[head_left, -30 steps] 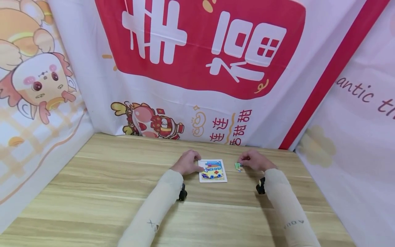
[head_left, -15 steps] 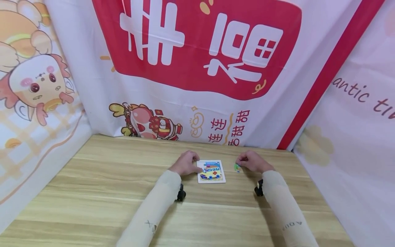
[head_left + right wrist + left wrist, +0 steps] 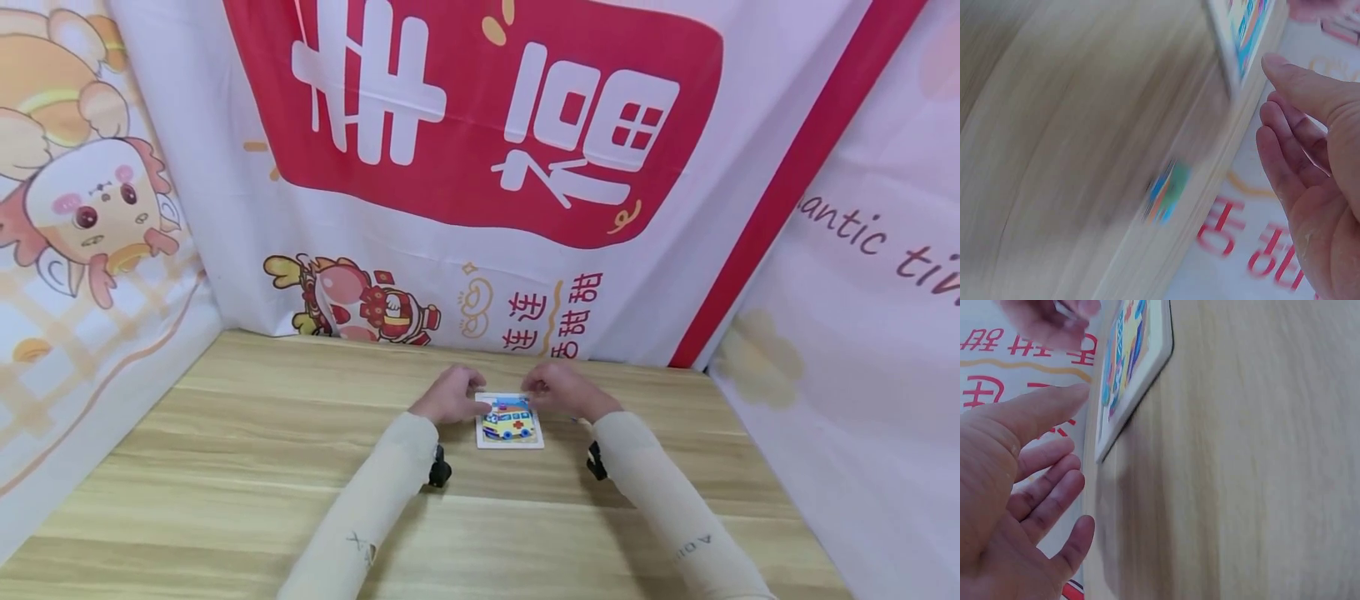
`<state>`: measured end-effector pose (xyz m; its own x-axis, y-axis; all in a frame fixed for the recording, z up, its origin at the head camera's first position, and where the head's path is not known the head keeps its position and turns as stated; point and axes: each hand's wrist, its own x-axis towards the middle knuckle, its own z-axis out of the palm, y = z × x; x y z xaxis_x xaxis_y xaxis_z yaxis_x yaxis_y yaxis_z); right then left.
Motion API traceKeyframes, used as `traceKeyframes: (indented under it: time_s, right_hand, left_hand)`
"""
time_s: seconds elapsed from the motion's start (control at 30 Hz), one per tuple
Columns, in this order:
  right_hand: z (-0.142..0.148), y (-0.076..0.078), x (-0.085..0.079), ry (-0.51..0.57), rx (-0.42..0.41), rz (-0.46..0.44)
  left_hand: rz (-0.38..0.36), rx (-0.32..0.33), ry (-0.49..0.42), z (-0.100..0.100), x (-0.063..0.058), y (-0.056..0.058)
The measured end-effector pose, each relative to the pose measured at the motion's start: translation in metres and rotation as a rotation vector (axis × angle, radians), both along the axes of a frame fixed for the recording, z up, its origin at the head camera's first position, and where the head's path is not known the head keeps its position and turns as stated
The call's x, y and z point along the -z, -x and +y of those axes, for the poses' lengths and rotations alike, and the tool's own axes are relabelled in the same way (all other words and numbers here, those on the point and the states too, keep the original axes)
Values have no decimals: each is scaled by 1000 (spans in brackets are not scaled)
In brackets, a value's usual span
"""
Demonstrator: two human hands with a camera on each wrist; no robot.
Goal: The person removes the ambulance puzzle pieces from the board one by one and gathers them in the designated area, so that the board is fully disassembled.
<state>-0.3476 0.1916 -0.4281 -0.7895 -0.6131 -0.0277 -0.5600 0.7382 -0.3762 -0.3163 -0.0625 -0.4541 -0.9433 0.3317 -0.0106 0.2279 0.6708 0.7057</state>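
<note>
A small white-framed jigsaw puzzle (image 3: 510, 445) with a yellow ambulance picture lies flat on the table. Its upper left part shows bare white. My left hand (image 3: 450, 393) is at the puzzle's left side, thumb stretched over the edge and the other fingers loosely bent behind. At the upper right corner is my right hand (image 3: 564, 388), thumb and fingertips brought together as in a pinch on a puzzle piece, which the fingers mostly hide. A green, blue and orange loose puzzle material (image 3: 1170, 189) lies on the table below the right hand, blurred in the right wrist view.
The wooden table (image 3: 300, 467) runs up to a printed cloth (image 3: 465, 200) hanging behind it. More printed cloth stands at the left (image 3: 97, 208) and right sides. A small black camera is strapped to each wrist.
My right hand has moved left from the loose pieces to the puzzle's upper right corner. My left hand has stayed at the puzzle's left edge.
</note>
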Motion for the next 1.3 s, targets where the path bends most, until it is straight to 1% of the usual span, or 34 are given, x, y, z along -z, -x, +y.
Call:
traceKeyframes:
  time_s: [0.1, 0.2, 0.37, 0.47, 0.57, 0.73, 0.93, 1.13, 1.3]
  right_hand:
    - [-15, -3, 0, -22, -38, -11]
    - [-24, -5, 1, -48, -51, -12]
    - [-32, -4, 1, -78, -61, -57]
    - [-35, -3, 3, -98, -54, -81]
    - [-38, -2, 3, -108, -55, -86]
    - [-41, -1, -1, -124, -64, -91]
    - [-42, 2, -3, -127, -19, -141]
    - [-45, 3, -6, -113, 6, -175]
    - [-48, 5, -8, -115, 22, -182]
  left_hand:
    - [23, 42, 8, 6, 0, 1]
    - [58, 86, 26, 12, 0, 1]
    - [119, 125, 64, 19, 5, 1]
    - [124, 126, 90, 19, 9, -1]
    - [119, 122, 102, 19, 11, -2]
    - [138, 123, 91, 17, 13, 0]
    - [136, 121, 78, 17, 16, 1]
    - [118, 122, 53, 15, 13, 1]
    - [129, 109, 45, 17, 12, 3]
